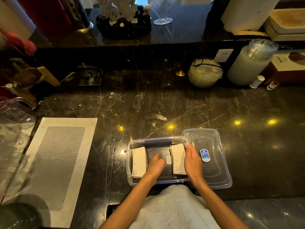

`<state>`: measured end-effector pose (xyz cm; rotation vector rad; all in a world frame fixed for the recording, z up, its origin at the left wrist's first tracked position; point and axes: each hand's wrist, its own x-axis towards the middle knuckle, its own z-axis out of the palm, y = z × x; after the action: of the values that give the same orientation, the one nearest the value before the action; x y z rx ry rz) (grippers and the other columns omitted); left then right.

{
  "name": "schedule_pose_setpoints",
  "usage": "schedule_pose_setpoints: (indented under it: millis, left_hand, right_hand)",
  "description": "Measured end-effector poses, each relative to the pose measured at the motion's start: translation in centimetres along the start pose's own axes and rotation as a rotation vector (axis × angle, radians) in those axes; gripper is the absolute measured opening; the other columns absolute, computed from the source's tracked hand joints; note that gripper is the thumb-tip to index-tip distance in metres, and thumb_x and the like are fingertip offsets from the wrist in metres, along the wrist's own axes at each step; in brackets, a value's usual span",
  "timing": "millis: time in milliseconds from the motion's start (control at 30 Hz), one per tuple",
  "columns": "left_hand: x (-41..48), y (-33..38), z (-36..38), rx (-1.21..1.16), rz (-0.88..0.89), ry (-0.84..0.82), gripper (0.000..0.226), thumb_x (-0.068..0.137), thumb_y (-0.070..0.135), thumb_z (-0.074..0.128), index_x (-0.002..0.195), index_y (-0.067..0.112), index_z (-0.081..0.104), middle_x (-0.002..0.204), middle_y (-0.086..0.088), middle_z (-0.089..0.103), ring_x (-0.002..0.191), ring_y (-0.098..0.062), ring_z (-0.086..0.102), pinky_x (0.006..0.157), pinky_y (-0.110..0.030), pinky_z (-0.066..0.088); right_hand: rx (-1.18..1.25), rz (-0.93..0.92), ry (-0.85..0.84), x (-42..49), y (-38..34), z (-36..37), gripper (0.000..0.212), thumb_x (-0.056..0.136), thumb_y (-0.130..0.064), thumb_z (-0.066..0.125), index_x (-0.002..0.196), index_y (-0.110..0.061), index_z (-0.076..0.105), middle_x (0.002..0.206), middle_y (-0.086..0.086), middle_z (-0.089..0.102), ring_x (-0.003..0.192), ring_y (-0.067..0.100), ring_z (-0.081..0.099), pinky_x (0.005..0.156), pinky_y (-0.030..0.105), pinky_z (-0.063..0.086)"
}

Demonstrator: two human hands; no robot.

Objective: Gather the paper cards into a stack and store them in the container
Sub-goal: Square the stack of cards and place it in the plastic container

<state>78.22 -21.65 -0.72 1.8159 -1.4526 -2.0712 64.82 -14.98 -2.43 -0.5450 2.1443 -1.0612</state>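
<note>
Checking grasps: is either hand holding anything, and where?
Right hand touches the right edge of the right card stack in the container; grip unclear. Left hand holds nothing.

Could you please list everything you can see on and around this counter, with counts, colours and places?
container: one, clear plastic, near counter edge, open
card stacks: two, white, inside the container, one at its left end, one at its right
lid: one, clear with blue label, right of the container
placemat: one, grey woven, left
counter: black marble
wall socket: one, white, back right
stemmed glass: one, clear, upper ledge
left hand: inside the container, between the stacks
right hand: at the right stack's outer edge
</note>
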Motion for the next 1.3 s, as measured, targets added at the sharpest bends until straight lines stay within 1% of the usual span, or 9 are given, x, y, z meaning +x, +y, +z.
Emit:
schedule_pose_setpoints:
  millis: [67,133,333,400,600,833,1000,1133,1300]
  left_hand:
    - [0.0,0.4,1.1,0.032,0.012,-0.054,0.042,0.097,0.011,0.042,0.138,0.02,0.046,0.111,0.016,0.056,0.087,0.01,0.046,0.07,-0.011,0.04]
    - [0.0,0.9,2.0,0.044,-0.008,-0.091,0.034,0.097,0.01,0.043,0.128,0.019,0.054,0.097,0.014,0.061,0.08,0.01,0.048,0.06,-0.012,0.039]
    - [-0.6,1.5,3.4,-0.069,-0.031,-0.14,0.032,0.092,0.005,0.046,0.121,0.01,0.06,0.119,-0.011,0.068,0.104,-0.021,0.062,0.083,-0.03,0.051]
    - [-0.6,1.3,3.4,-0.092,-0.023,-0.146,0.032,0.092,0.008,0.046,0.121,0.012,0.059,0.12,-0.011,0.067,0.113,-0.025,0.061,0.097,-0.039,0.049]
    - [-0.6,1.0,3.0,-0.133,0.007,-0.2,0.035,0.094,0.006,0.043,0.125,0.015,0.057,0.122,-0.008,0.067,0.115,-0.023,0.061,0.102,-0.042,0.049]
    - [-0.6,-0.4,0.7,-0.135,0.065,-0.081,0.03,0.097,0.011,0.047,0.122,0.024,0.057,0.115,0.004,0.065,0.095,-0.003,0.057,0.075,-0.017,0.045]
    - [-1.3,-2.8,-0.4,0.491,0.381,0.121,0.036,0.103,0.029,0.04,0.136,0.02,0.051,0.134,-0.001,0.06,0.12,-0.018,0.057,0.097,-0.027,0.043]
    - [-2.1,-5.5,-0.1,1.174,0.663,0.322,0.043,0.102,0.041,0.027,0.107,0.023,0.066,0.105,-0.001,0.073,0.092,-0.02,0.069,0.084,-0.036,0.053]
    - [-1.9,-6.1,-0.2,1.372,0.64,0.316,0.049,0.103,0.044,0.031,0.093,0.017,0.07,0.078,-0.002,0.073,0.065,-0.022,0.07,0.06,-0.036,0.058]
  right_hand:
    - [-0.004,-0.015,0.013,0.1,0.2,0.1,0.037,0.106,-0.038,0.027,0.115,-0.017,0.056,0.097,0.008,0.07,0.088,0.016,0.068,0.074,0.031,0.056]
    - [-0.008,-0.034,0.034,0.1,0.2,0.1,0.036,0.107,-0.036,0.028,0.112,-0.017,0.058,0.097,0.009,0.069,0.088,0.017,0.067,0.073,0.03,0.055]
    - [-0.011,-0.054,0.064,0.5,0.6,0.2,0.036,0.107,-0.035,0.028,0.112,-0.018,0.06,0.1,0.007,0.069,0.096,0.022,0.065,0.085,0.046,0.054]
    - [-0.01,-0.053,0.061,0.5,0.7,0.2,0.037,0.106,-0.036,0.027,0.113,-0.02,0.06,0.099,0.007,0.069,0.094,0.021,0.066,0.083,0.045,0.055]
    - [-0.002,-0.028,0.054,0.5,1.0,0.3,0.035,0.106,-0.041,0.027,0.112,-0.024,0.057,0.096,0.002,0.069,0.088,0.01,0.067,0.07,0.029,0.057]
    - [0.023,-0.019,0.065,0.5,1.4,0.4,0.037,0.105,-0.043,0.029,0.107,-0.023,0.06,0.09,0.001,0.07,0.08,0.006,0.067,0.064,0.022,0.054]
    - [0.041,-0.017,0.048,0.5,1.4,0.3,0.04,0.105,-0.043,0.029,0.111,-0.021,0.061,0.094,0.004,0.07,0.087,0.015,0.069,0.076,0.037,0.058]
    - [0.07,-0.029,0.059,0.4,1.5,0.3,0.037,0.105,-0.04,0.031,0.117,-0.023,0.062,0.103,0.003,0.071,0.09,0.011,0.067,0.079,0.034,0.058]
    - [0.051,-0.041,0.063,0.5,1.6,0.4,0.039,0.105,-0.045,0.032,0.129,-0.029,0.059,0.103,-0.004,0.072,0.089,0.006,0.068,0.077,0.03,0.059]
